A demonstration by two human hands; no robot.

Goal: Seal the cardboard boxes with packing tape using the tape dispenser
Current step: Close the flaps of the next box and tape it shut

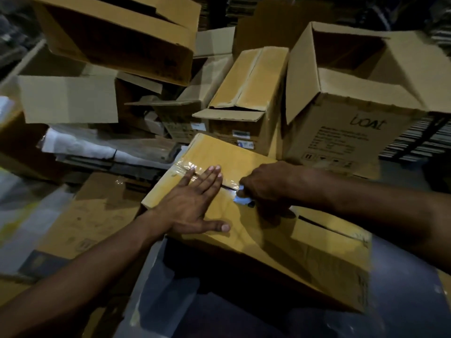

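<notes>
Left hand (192, 203) pressing flat, fingers straight, on taped seam of cardboard box (268, 240); right hand (268, 184) gripping tape dispenser (244, 200), untaped seam running rightward from it.

White plastic-wrapped bundles (80, 145) at left; stacked dark flat sheets (415, 140) at right.

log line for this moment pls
left hand flat on box top | right hand grips tape dispenser at seam | tape partly laid
</notes>
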